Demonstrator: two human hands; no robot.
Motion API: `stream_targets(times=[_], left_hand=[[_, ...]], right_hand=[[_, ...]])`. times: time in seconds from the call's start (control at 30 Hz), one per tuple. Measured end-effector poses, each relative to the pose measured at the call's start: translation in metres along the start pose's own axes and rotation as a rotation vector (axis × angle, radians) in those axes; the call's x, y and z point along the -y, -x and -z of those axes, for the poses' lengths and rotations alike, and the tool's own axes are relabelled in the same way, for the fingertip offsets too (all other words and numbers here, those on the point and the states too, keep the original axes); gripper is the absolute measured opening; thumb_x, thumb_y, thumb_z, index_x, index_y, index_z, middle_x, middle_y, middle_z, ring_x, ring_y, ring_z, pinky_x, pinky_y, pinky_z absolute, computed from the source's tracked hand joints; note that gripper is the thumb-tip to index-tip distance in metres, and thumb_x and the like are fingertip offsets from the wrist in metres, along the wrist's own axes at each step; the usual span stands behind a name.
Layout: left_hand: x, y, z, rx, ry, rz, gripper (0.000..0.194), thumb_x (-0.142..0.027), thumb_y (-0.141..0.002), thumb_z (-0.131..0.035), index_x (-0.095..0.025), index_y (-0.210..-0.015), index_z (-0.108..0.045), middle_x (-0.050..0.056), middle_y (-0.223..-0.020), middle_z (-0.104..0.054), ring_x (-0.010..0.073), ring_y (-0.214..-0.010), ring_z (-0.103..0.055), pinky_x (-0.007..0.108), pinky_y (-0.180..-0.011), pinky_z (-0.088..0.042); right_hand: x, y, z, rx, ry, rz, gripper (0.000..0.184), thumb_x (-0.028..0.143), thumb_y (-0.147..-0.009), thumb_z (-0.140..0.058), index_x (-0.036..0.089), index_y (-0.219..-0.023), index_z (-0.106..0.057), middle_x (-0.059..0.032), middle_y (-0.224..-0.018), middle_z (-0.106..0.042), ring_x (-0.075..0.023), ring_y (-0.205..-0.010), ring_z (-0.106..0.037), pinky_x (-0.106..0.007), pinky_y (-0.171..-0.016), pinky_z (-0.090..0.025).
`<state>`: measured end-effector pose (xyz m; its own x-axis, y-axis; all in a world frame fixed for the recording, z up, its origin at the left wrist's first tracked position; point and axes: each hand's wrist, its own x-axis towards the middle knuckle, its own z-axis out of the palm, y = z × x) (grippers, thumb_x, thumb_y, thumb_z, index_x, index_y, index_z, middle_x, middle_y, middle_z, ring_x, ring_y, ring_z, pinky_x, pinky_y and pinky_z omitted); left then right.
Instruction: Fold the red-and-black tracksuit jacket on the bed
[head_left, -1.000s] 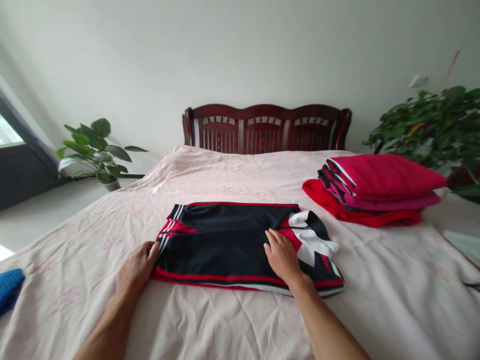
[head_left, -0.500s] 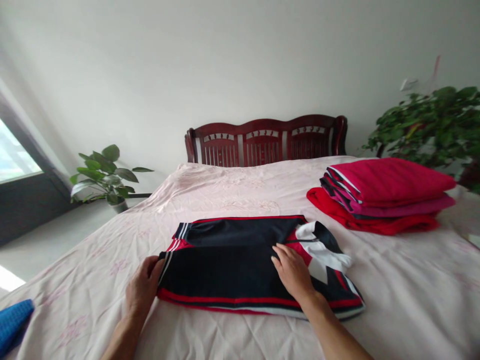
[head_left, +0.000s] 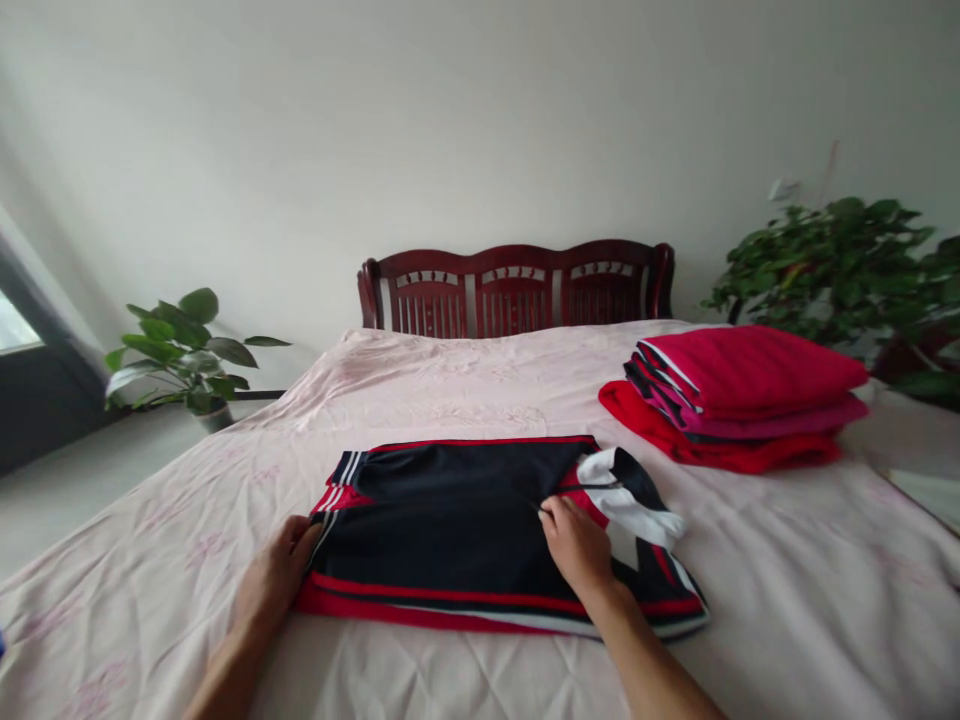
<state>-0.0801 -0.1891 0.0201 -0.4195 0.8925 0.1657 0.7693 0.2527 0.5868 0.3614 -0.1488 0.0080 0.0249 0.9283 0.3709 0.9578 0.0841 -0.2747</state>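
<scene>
A navy track jacket (head_left: 457, 545) with red and white stripes lies on the bed with its sleeves folded inward. Its white collar (head_left: 634, 510) points to the right, and striped cuffs lie at the left end. My left hand (head_left: 274, 575) is closed on the jacket's near left edge by a striped cuff, thumb on top and the other fingers partly hidden. Over the sleeve near the collar, my right hand (head_left: 576, 548) pinches a bit of the dark fabric.
A stack of folded red and pink clothes (head_left: 757, 370) sits on the bedspread (head_left: 450, 385) at right. Behind stands a dark wooden headboard (head_left: 517, 290). Potted plants are at left (head_left: 187, 345) and right (head_left: 840, 270). A sliver of blue shows at the left edge.
My right hand has gone from fingers lying flat to a pinch on the fabric. My left hand keeps its hold at the left edge. The view has turned slightly right.
</scene>
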Motion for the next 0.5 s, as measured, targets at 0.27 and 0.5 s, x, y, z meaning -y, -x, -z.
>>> stream_targets(times=[0.27, 0.5], left_hand=[[0.007, -0.003, -0.003, 0.053, -0.094, 0.080, 0.058, -0.069, -0.090, -0.036, -0.026, -0.120, -0.060, 0.010, -0.112, -0.071, 0.0284, -0.096, -0.070, 0.034, -0.072, -0.049], [0.020, -0.016, -0.004, 0.086, -0.197, 0.068, 0.078, -0.072, -0.086, -0.034, -0.014, -0.133, -0.058, 0.022, -0.121, -0.067, 0.0370, -0.105, -0.068, 0.047, -0.090, -0.050]], right_hand=[[0.004, 0.003, 0.005, 0.037, 0.002, -0.036, 0.014, 0.025, -0.095, -0.052, 0.024, -0.100, -0.065, -0.0035, -0.100, -0.070, -0.0188, -0.095, -0.064, -0.027, -0.069, -0.041], [-0.030, -0.012, 0.025, 0.088, -0.404, -0.148, 0.029, 0.029, -0.094, -0.043, 0.024, -0.104, -0.070, -0.0042, -0.106, -0.075, -0.0195, -0.099, -0.069, -0.030, -0.082, -0.051]])
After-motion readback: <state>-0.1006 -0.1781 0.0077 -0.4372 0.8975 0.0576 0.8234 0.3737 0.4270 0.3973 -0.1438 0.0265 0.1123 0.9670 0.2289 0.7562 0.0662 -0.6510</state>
